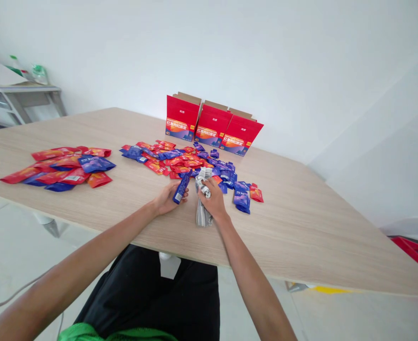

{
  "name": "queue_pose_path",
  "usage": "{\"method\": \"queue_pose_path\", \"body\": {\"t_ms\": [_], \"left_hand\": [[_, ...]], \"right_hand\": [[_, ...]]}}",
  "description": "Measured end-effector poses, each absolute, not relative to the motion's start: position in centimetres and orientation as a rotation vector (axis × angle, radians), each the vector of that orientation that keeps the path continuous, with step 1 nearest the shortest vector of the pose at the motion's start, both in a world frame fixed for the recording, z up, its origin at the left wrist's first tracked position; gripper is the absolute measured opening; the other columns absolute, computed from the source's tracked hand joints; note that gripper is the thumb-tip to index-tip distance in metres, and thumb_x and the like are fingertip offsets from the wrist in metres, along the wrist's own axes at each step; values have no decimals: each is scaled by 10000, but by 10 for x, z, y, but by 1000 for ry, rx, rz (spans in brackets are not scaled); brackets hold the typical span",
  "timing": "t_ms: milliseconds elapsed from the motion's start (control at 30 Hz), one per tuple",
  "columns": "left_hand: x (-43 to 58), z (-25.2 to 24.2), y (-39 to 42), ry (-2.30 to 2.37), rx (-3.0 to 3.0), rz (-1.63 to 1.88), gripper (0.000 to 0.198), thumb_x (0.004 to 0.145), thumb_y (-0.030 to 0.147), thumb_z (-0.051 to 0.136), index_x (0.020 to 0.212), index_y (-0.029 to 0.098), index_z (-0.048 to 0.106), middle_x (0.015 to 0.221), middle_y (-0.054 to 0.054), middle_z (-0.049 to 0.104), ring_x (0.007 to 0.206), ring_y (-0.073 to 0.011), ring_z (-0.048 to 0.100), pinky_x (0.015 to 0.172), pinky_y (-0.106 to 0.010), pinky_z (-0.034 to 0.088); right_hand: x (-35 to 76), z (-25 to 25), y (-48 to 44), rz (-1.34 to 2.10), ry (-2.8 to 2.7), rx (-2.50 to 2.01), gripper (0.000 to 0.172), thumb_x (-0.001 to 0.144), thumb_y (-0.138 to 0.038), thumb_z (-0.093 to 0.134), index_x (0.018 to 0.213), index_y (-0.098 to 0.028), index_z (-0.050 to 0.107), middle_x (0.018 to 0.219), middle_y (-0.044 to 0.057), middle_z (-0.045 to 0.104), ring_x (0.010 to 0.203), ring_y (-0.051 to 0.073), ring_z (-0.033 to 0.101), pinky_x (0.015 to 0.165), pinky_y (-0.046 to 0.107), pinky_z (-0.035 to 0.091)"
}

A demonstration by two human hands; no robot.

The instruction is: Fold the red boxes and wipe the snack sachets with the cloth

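My left hand (166,198) is closed around a dark blue sachet (182,188), held tilted just above the table near its front edge. Beside it, my right hand (214,198) grips a crumpled grey-and-white striped cloth (204,215), whose lower end hangs down onto the tabletop. Right behind both hands lies a loose pile of red sachets (180,163) and blue sachets (226,174). One blue sachet (242,201) sits to the right of the cloth, with a red sachet (256,193) close to it.
Three red printed cartons (212,124) with raised top flaps stand in a row behind the pile. A second heap of red and blue sachets (63,166) lies on the left of the wooden table (301,227). A grey side desk (20,90) stands far left.
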State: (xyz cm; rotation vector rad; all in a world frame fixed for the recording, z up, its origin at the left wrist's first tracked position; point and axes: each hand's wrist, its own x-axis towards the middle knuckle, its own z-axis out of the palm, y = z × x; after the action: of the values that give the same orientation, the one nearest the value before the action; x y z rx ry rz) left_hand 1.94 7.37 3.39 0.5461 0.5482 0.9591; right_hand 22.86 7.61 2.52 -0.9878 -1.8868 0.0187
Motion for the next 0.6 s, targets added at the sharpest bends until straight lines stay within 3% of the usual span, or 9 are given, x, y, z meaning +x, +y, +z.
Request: {"method": "queue_pose_path", "body": {"t_ms": [100,267,467,600], "left_hand": [[20,33,72,532,563,1004,46,928,161,685,969,144,696,816,-14,684,652,-119,651,658,-257,591],[21,30,74,677,583,1048,168,922,107,707,1085,144,732,872,-40,753,711,-114,709,624,-176,564],[21,25,81,642,474,1012,215,975,143,606,1164,145,708,922,-85,793,708,-173,744,689,-260,608],[23,22,83,638,480,949,235,1017,180,496,1058,108,716,847,-94,783,637,-184,714,652,-287,602]], "right_hand": [[229,28,75,50,-1758,-985,178,958,-287,587,1084,-216,690,1043,83,674,957,230,672,863,359,561],[223,30,73,21,-1784,-972,189,976,-311,563,1095,-213,672,1016,87,673,943,236,674,852,368,561],[223,31,66,20,-1949,-960,244,970,-305,571,1165,-215,687,1120,125,669,1008,267,667,888,397,551],[217,33,60,-39,-2103,-941,287,967,-348,608,1207,-226,710,1263,141,655,1121,286,632,937,398,525]]}}
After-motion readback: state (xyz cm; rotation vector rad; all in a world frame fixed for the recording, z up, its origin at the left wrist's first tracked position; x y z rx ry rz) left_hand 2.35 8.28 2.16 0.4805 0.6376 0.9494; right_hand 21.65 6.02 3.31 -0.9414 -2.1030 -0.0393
